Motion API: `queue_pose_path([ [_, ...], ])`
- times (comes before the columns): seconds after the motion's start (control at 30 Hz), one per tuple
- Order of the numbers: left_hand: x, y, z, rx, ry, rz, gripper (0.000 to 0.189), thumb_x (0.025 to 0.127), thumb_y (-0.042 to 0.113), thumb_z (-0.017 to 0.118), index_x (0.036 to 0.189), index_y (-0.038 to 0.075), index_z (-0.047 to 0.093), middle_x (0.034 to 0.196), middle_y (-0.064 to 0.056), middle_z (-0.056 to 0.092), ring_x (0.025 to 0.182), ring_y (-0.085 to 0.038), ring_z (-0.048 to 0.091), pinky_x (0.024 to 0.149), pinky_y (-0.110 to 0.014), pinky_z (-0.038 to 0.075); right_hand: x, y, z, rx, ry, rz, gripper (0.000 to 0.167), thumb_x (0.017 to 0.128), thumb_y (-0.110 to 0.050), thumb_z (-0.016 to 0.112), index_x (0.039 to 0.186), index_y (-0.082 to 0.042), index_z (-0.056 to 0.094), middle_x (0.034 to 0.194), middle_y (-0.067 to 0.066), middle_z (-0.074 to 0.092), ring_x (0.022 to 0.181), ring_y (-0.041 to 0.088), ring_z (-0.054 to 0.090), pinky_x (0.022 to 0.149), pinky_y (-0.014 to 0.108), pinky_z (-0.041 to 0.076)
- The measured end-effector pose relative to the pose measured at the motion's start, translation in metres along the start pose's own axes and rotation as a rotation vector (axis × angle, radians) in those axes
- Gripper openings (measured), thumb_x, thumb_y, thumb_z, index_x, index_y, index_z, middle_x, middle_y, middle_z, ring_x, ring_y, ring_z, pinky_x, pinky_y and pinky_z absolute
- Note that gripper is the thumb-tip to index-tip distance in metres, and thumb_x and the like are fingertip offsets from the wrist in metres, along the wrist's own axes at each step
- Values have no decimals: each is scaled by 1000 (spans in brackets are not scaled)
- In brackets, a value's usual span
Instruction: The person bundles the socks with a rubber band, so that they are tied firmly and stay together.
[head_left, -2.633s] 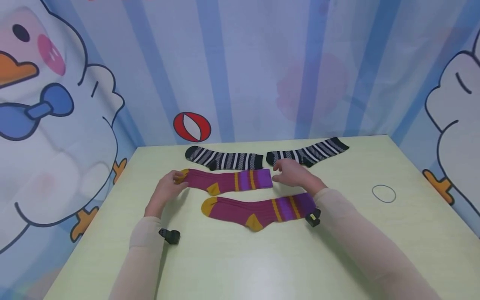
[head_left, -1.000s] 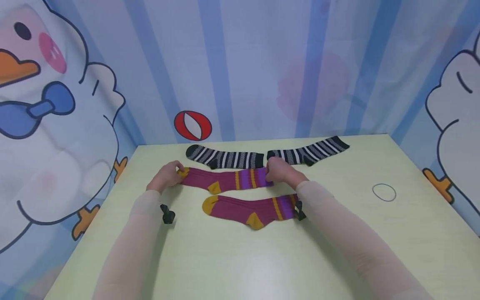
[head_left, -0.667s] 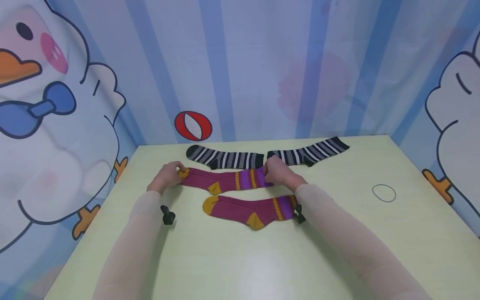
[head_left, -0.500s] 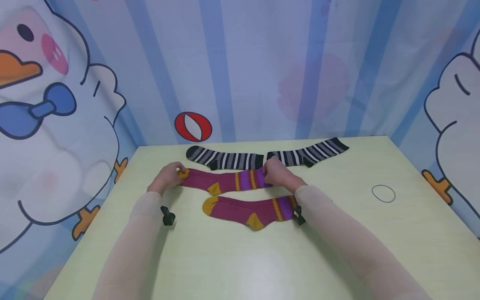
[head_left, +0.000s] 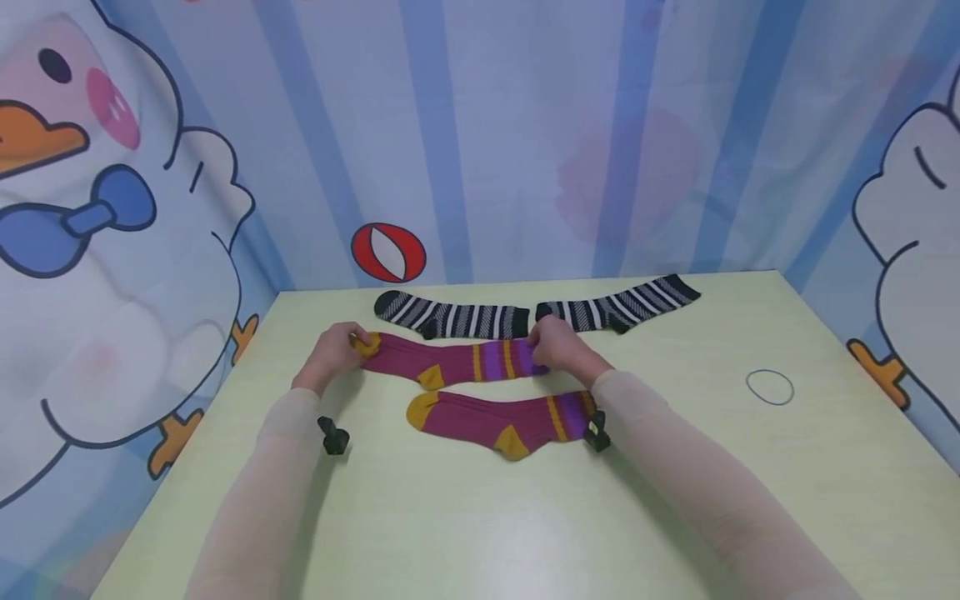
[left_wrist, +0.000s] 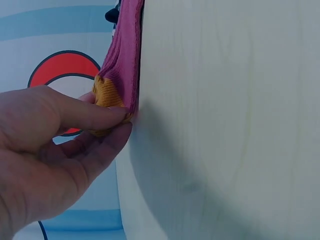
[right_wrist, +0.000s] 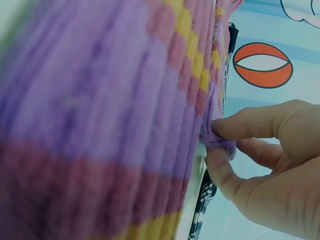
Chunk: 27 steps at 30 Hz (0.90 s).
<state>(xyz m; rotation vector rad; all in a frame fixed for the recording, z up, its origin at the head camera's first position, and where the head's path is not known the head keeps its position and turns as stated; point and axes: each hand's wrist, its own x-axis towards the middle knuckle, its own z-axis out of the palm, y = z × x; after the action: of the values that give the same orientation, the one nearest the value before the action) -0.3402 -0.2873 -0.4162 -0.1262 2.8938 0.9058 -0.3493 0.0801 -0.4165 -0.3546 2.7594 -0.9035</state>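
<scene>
A maroon sock (head_left: 405, 358) with a mustard toe and heel and a purple striped cuff lies across the table. At its toe, my left hand (head_left: 333, 354) pinches the mustard tip; the left wrist view shows thumb and fingers closed on the knit (left_wrist: 107, 95). My right hand (head_left: 562, 343) pinches the purple cuff at the other end, seen between thumb and fingers in the right wrist view (right_wrist: 217, 142). A matching maroon sock (head_left: 472, 421) lies flat nearer the front, its cuff end partly hidden under the right wrist and its small camera.
Two black-and-white striped socks, one on the left (head_left: 465, 320) and one on the right (head_left: 637, 304), lie along the back of the table (head_left: 480, 517). A thin dark ring (head_left: 769, 387) is at the right. A printed curtain (head_left: 510, 150) stands behind.
Since the oldest frame, my right hand has moved left and taken hold of the purple cuff, while my left hand has closed on the toe. In the last second, the toe has shifted slightly.
</scene>
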Motion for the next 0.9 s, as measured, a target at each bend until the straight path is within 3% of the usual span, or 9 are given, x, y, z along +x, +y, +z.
queue_pose_path([
  [0.2,-1,2,-4,-40,-13,35,30,88,-12,58,115,-1,62,126,-24,56,110,-36,50,99,-47,46,-2,7,-6,123,24,69,26,79,11,60,101,4,73,108,17,68,78,22,60,59,28,49],
  [0.33,-6,8,-8,-84,-20,45,32,90,-10,57,119,0,64,128,-22,55,113,-36,48,99,-47,46,-3,11,-8,195,18,71,32,80,13,58,109,6,70,113,20,66,72,20,53,52,26,41],
  [0.47,-13,15,-13,-137,-22,42,35,93,-7,56,127,-1,62,133,-22,52,116,-37,47,100,-46,47,-4,15,-7,227,24,26,39,81,14,56,118,8,66,123,22,61,82,24,56,55,26,43],
  [0.67,-17,23,-15,-180,-27,61,40,93,-6,58,133,-4,57,136,-22,51,117,-36,48,97,-44,50,-12,24,-14,262,40,-25,42,83,12,57,124,10,63,127,25,58,105,32,60,69,29,52],
  [0.9,-27,34,-18,-211,-40,117,45,91,-7,61,135,-6,55,135,-25,51,115,-38,51,94,-46,51,-22,37,-34,355,12,-13,43,89,8,54,132,10,57,125,26,57,100,33,64,81,38,56],
])
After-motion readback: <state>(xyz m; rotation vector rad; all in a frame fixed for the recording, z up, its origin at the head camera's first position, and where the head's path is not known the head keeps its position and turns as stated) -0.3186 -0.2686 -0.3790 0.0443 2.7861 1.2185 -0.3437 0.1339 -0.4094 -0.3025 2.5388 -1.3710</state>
